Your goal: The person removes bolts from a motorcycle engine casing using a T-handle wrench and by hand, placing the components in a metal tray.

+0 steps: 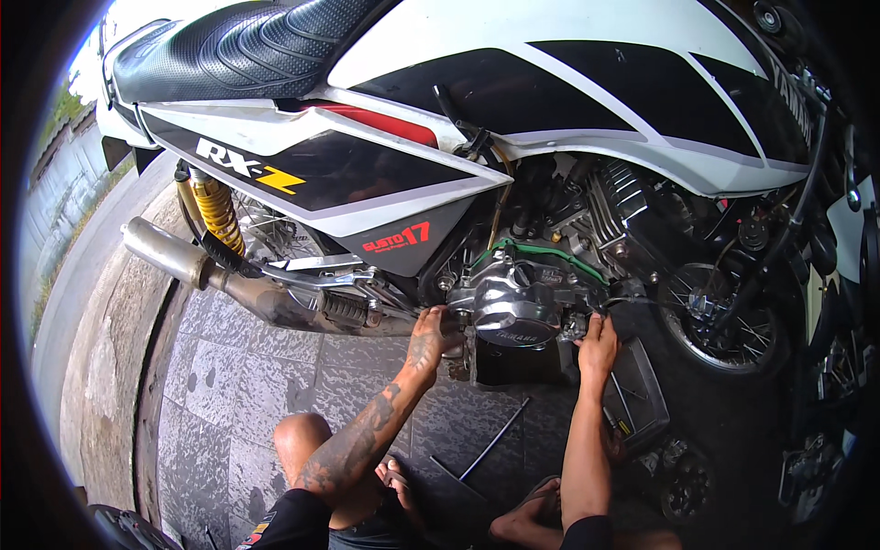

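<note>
A silver engine side cover [515,307] sits low on the side of a white and black motorcycle [587,101]. A green gasket-like edge [550,251] shows along the top of the cover, between it and the engine. My left hand [427,341] grips the cover's left end, its fingertips partly hidden behind the metal. At the opposite end my right hand [597,345] is closed on the cover's lower right edge, thumb up. Whether the cover touches the engine all round cannot be seen.
A T-handle wrench [491,444] lies on the wet tiles [247,367] between my feet. A dark tray [649,403] with tools stands right of my right forearm. Metal parts [683,481] lie at lower right. The exhaust pipe [261,298] runs left of my left hand.
</note>
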Motion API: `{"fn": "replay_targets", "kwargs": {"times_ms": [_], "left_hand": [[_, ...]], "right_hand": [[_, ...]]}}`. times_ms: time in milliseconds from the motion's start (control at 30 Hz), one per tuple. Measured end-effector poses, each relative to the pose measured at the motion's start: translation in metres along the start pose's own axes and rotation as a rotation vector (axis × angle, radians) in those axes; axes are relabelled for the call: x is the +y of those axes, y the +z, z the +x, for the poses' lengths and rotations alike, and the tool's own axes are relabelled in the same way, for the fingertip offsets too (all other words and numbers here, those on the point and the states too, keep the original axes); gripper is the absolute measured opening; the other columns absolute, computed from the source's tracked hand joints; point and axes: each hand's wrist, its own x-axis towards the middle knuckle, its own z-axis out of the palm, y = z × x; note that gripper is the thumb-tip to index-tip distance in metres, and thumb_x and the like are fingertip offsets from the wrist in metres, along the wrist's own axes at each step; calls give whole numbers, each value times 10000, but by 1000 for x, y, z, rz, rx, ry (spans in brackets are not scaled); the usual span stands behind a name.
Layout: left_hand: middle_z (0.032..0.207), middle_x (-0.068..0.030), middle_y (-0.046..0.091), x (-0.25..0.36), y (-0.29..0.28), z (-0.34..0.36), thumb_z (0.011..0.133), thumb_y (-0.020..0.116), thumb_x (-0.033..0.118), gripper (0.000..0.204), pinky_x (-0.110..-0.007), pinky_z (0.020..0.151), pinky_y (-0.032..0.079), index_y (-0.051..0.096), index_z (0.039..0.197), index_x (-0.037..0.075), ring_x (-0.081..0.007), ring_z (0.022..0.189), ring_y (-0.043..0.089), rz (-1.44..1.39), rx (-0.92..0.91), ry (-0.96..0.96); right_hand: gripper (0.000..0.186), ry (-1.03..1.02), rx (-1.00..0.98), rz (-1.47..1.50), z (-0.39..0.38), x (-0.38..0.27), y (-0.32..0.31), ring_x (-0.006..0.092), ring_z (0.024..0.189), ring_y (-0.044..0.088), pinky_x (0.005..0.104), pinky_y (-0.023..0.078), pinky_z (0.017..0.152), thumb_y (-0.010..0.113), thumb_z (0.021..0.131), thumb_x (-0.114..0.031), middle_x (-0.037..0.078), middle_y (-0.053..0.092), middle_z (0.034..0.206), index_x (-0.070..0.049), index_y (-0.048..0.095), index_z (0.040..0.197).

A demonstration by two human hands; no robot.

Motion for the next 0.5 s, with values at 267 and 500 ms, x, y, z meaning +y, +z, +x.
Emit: {"fn": "replay_targets", "kwargs": {"times_ms": [267, 500], "left_hand": [[1283, -98, 456, -28, 1, 11, 965, 363, 280, 334, -374, 1029, 319, 441, 1181, 36, -224, 1198, 422, -487, -123, 78], [1082, -57, 504, -33, 19, 23, 951, 434, 258, 229, -368, 930, 396, 461, 1094, 81, -189, 1021, 481, -589, 70, 100]], "right_hand": [[497, 213, 35, 395, -3, 15, 16, 216, 1001, 549, 332, 512, 655, 456, 929, -295, 136, 518, 1196, -117, 322, 1374], [478, 84, 116, 239, 11, 30, 17, 274, 1056, 528, 342, 423, 870, 457, 878, -162, 197, 482, 1263, -32, 384, 1332]]}}
